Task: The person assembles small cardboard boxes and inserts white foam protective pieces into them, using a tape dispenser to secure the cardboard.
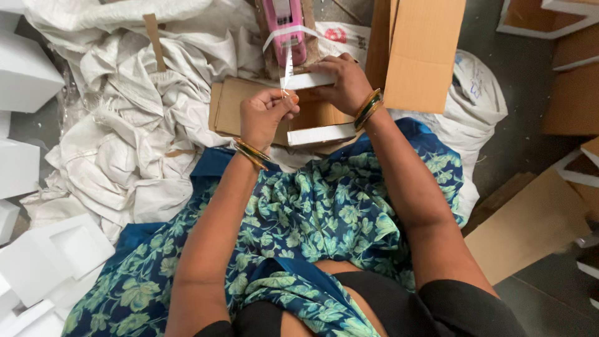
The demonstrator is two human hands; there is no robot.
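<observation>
Floral blue cloth (312, 212) filled the lower frame. Above it, at upper centre, a clear tape strip (288, 68) ran vertically from a pink dispenser (284, 28), its end pinched by the left hand (265, 115). A small white box (309, 80), long axis horizontal, was gripped by the right hand (343, 81).

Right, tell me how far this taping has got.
Done: a tape strip is pulled from the pink dispenser. In hand: the left hand pinches its end while the right hand steadies the white box piece. Left: the strip isn't cut, and loose white pieces lie about.
</observation>
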